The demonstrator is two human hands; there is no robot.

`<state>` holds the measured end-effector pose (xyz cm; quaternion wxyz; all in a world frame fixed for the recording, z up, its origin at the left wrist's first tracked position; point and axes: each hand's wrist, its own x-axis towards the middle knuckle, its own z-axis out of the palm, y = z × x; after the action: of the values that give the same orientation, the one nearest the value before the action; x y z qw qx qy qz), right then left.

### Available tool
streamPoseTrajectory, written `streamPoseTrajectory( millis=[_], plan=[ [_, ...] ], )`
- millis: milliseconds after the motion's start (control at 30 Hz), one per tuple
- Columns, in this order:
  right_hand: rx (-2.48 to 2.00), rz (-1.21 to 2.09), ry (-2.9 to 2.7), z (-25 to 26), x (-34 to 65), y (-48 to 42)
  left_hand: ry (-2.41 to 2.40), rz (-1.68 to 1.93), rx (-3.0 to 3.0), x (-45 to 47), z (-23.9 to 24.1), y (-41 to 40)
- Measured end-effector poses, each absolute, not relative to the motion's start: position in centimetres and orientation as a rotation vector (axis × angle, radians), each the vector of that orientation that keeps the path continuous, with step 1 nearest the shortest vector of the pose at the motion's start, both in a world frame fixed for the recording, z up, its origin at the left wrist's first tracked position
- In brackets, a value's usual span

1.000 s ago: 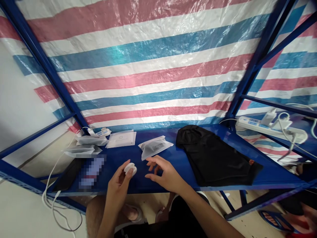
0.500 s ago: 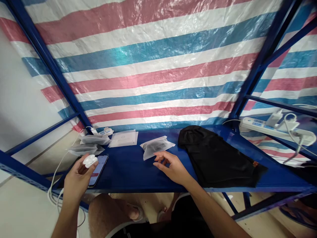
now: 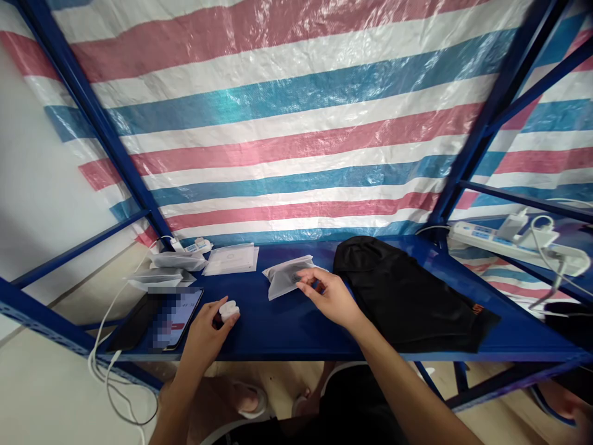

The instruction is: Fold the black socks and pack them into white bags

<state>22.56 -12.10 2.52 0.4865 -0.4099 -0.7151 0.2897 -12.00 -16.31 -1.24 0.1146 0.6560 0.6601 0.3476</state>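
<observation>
This is looking like a makeshift packing corner: a striped tarpaulin [image 3: 296,123] is hanging behind a blue metal rack [image 3: 278,330], a power strip [image 3: 486,240] is feeding chargers, and small plastic bags [image 3: 283,279] are lying about.

hands [image 3: 206,330] [image 3: 331,300]: 2 | white case [image 3: 228,309]: 1 | frosted pouches [image 3: 288,276] [image 3: 178,261] [image 3: 156,282]: 3 | phone [image 3: 178,316]: 1 | black cloth [image 3: 407,296]: 1

A small, rounded white case [image 3: 228,309] (glossy, its lid shut) sits pinched in the fingertips of the left hand [image 3: 204,334], low at the front of the blue shelf [image 3: 278,330]. Farther back, a frosted pouch [image 3: 288,276] with dark contents lies flat, the right hand [image 3: 331,298] touching its right edge.
</observation>
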Motion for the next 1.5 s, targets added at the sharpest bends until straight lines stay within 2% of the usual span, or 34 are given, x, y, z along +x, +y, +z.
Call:
streamPoseTrajectory(
  millis=[267,433,633,833,967,1267,1500],
  plan=[
    [-1.0,0.708,-1.75,1.7,23.5,-12.4,2.062,1.007,1.898,-13.2,-2.1,-15.9],
    [-1.017,0.656,-1.73,0.0,23.5,-13.0,2.033,1.189,1.914,-13.7,-1.7,-17.6],
    [-1.121,0.236,-1.89,1.8,25.6,-11.9,2.025,1.314,2.03,-12.1,-1.6,-20.3],
    [-1.371,-0.03,-2.358,3.7,27.5,-8.1,1.867,1.251,2.18,-10.2,-0.5,-17.6],
    [-1.398,0.008,-2.506,3.9,27.8,-6.2,1.79,1.068,2.288,-9.2,0.2,-14.0],
    [-1.204,0.206,-2.383,3.9,28.7,-6.6,1.894,0.635,2.365,-8.6,2.7,-4.1],
    [-1.113,0.287,-2.319,2.7,29.9,-8.4,1.98,0.644,2.323,-9.2,2.0,-8.0]
  ],
)
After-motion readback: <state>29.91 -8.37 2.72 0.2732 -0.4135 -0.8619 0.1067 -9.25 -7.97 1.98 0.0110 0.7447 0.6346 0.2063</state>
